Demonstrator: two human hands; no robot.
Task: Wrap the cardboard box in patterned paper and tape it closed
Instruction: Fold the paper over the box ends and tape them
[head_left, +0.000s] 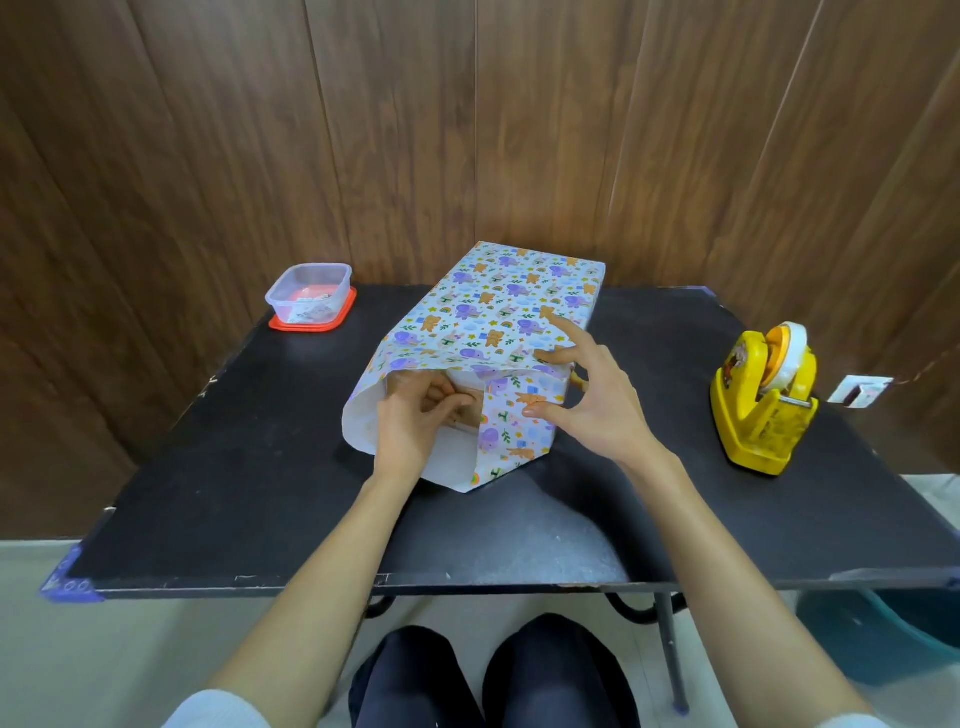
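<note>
1. The left hand (415, 418) is reached into the open near end of the wrapping. Its fingers are curled, and the thumb and forefinger tips are brought together against bare cardboard. Whether anything is pinched between them cannot be told.
2. The right hand (592, 402) is spread wide over the near right corner of the parcel. The forefinger is laid straight on the top face, and the thumb is pressed on the side flap folded across the end.
3. The cardboard box (465, 413) is set lengthwise at the middle of the tabletop (234, 493), running back to the far edge. Only a small brown patch of its near end is seen between the hands.
4. The patterned paper (493, 312) (elephants, bears and rainbows on a pale ground) is wrapped over the top and sides. At the near end the right flap is folded in, while the left side and bottom stand out loose with the white underside shown.
5. A yellow tape dispenser (763, 400) with a roll mounted is placed near the right edge, well apart from the parcel.
6. A clear plastic container (310, 293) is set on a red lid (311, 326) at the far left corner.
7. Blue tape (72, 582) is stuck over the near left corner of the black tabletop.
8. A wood-panelled wall (208, 130) is seen behind the far edge, and dark-clad knees (493, 675) below the near edge.
</note>
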